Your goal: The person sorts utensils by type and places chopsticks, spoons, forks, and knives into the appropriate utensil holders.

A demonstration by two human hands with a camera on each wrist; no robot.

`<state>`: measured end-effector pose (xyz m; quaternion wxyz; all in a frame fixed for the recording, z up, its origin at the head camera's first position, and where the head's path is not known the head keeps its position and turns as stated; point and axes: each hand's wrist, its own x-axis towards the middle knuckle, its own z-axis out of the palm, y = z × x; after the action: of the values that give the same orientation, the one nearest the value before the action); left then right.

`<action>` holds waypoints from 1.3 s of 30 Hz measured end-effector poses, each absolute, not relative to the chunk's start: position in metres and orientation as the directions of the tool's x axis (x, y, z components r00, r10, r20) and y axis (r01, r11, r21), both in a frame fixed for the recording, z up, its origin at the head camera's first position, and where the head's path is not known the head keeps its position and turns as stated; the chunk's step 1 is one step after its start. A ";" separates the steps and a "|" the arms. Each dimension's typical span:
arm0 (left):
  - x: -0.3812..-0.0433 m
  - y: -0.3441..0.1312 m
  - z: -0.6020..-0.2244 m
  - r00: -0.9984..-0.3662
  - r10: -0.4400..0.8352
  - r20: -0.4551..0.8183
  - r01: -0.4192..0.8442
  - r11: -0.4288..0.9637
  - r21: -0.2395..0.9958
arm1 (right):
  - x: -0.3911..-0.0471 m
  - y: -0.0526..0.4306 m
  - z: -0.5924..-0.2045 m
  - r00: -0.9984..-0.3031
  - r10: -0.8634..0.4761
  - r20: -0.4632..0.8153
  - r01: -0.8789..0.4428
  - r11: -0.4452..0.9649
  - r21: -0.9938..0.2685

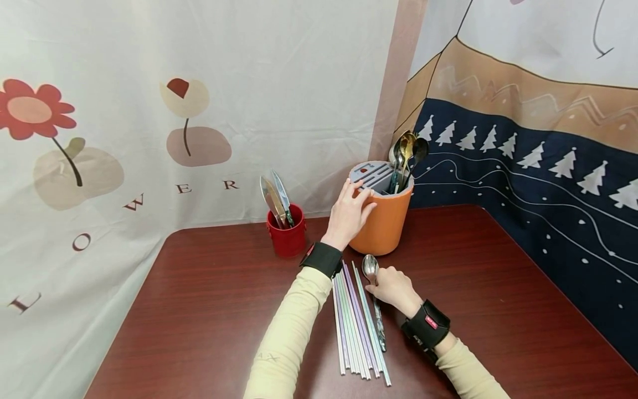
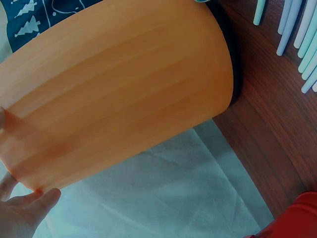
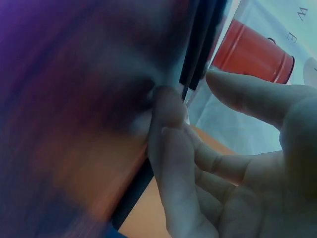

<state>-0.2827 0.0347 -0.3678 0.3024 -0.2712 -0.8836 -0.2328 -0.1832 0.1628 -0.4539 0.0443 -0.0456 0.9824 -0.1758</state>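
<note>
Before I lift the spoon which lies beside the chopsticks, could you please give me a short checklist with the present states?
1. Holder upright: ok.
2. Left hand touching the holder: ok.
3. Right hand at the spoon: ok.
4. Its fingers firm on the spoon: cannot tell, the wrist view is blurred.
5. Spoon free of the chopsticks: cannot tell, the handle is very close.
6. Room beside the standing spoons: cannot tell.

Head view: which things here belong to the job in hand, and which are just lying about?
Seem to belong:
spoon, right hand over its handle
orange holder, left hand on its rim
chopsticks beside the spoon, probably too

Seem merely there:
red bucket, no hand on it
knives leaning in it
printed cloth backdrop
</note>
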 end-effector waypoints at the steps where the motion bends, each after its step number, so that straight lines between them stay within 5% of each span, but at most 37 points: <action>1: -0.283 0.035 -0.368 -0.670 0.339 0.660 0.620 0.745 0.247 | -0.183 0.162 -0.455 -0.991 -0.105 -0.078 -0.071 0.933 -0.352; 29: -0.282 0.035 -0.368 -0.667 0.332 0.667 0.614 0.752 0.240 | -0.177 0.161 -0.452 -0.980 -0.124 -0.158 -0.047 0.907 -0.417; 39: -0.282 0.035 -0.368 -0.671 0.333 0.662 0.613 0.752 0.243 | -0.180 0.168 -0.438 -0.987 -0.130 -0.098 -0.080 0.910 -0.407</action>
<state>-0.2817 0.0348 -0.3676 0.3050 -0.2675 -0.8848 -0.2293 -0.1797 0.1683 -0.4379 0.0614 -0.0537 0.9753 -0.2052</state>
